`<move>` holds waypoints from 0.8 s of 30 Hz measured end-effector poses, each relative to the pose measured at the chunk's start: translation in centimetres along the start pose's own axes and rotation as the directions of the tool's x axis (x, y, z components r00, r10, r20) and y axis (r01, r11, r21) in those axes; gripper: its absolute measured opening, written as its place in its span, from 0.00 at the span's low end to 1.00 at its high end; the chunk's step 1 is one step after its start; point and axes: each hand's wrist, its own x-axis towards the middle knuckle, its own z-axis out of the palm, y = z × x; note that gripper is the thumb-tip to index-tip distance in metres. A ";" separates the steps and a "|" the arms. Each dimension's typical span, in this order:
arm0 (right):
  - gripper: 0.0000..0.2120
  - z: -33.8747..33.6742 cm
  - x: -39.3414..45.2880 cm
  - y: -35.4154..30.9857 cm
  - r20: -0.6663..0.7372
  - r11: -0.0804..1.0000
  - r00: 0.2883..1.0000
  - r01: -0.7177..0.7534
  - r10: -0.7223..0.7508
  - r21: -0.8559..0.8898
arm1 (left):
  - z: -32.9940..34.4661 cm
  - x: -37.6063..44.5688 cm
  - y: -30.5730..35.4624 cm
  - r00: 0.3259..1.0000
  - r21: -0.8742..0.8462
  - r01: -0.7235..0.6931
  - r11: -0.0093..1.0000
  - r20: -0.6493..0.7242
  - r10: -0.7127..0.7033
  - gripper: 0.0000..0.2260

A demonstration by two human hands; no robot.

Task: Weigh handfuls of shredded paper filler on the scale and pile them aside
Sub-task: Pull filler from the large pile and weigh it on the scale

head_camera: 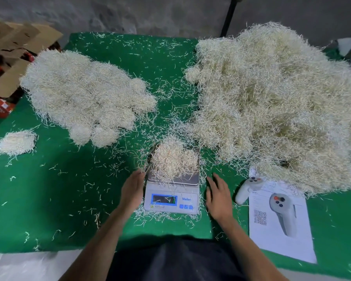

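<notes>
Weighing is the step in hand: one handful of shredded paper filler (173, 159) sits heaped on the steel platform of the scale (171, 197), near the front middle of the green table (55, 199). The left hand (131, 191) lies just left of the scale and the right hand (218, 197) just right of it, both with fingers straight and relaxed; neither grip holds anything, and neither touches the load. The display is too blurred to read.

Next move, as judged: once the reading is taken, gather the handful with both hands and carry it to the weighed piles (85, 98) on the left, where rounded clumps lie packed together; a single small clump (16, 141) lies apart near the left edge. Gather from beneath, since loose strands will shed.

The filler consists of thin, pale cream strips, tangled and springy. The unweighed stock (276, 106) forms a large loose mound on the right. Stray strands litter the table around the scale.
</notes>
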 end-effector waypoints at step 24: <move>0.19 0.3 0.4 -1.1 -0.018 0.983 0.989 -0.143 0.146 0.114 | 0.7 -0.7 -2.5 1.000 0.239 0.004 0.971 0.012 -0.007 0.18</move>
